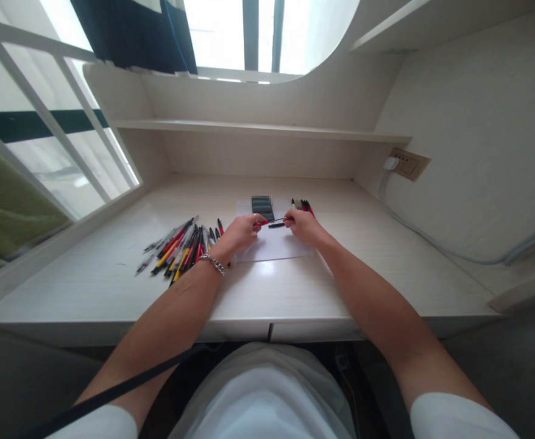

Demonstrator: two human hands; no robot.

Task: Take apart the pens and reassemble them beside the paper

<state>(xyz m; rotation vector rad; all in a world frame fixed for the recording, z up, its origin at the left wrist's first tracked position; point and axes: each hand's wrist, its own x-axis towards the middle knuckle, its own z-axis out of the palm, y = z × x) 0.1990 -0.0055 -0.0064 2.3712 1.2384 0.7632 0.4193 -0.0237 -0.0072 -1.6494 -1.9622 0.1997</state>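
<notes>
Over a white sheet of paper [276, 249], my left hand [244, 233] is closed on a red pen [262, 223]. My right hand [300, 223] pinches the far end of a thin dark rod [275, 219] that reaches toward the red pen; whether the rod sits inside the pen is too small to tell. Just below it, a short black piece [276, 225] lies on the paper, perhaps a cap or part of a pen. Behind my hands is a dark green-grey striped rectangle [261, 205]. Several pens [308, 207] in black, blue and red lie beyond my right hand, partly hidden by it.
A loose heap of pens [180, 247], red, yellow, black and clear, spreads left of my left forearm on the white desk [386, 268]. A shelf [258, 127] runs along the back. At right, a cable hangs from a wall socket [410, 164].
</notes>
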